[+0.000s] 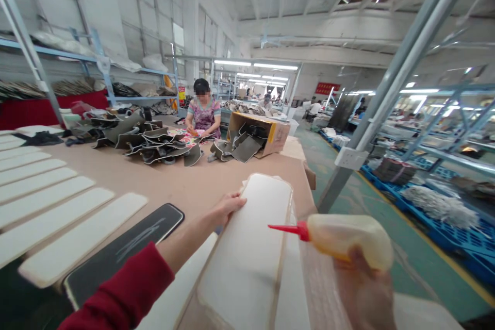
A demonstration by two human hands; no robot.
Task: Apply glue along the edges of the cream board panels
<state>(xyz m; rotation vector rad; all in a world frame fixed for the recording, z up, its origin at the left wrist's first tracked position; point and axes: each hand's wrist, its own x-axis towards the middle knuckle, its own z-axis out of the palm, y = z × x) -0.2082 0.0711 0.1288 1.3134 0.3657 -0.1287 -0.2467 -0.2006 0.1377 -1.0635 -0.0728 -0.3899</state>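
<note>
My left hand [231, 205] grips the left edge of a long white panel [255, 237] with rounded corners, which lies on top of other white panels. In my right hand [365, 289], blurred by motion, is a glue bottle [350, 237] of clear plastic with amber liquid inside. Its red nozzle [288, 228] points left, above the right side of the white panel. Left of my forearm lies a black panel [127, 247] with pale streaks across its face.
White panels [85, 237] lie in a row on the left. Grey curved pieces [154, 142] are heaped at the back beside a cardboard box [276, 136] on its side. A person [203, 111] works across the table. A metal post [359, 139] stands right of the table [216, 180].
</note>
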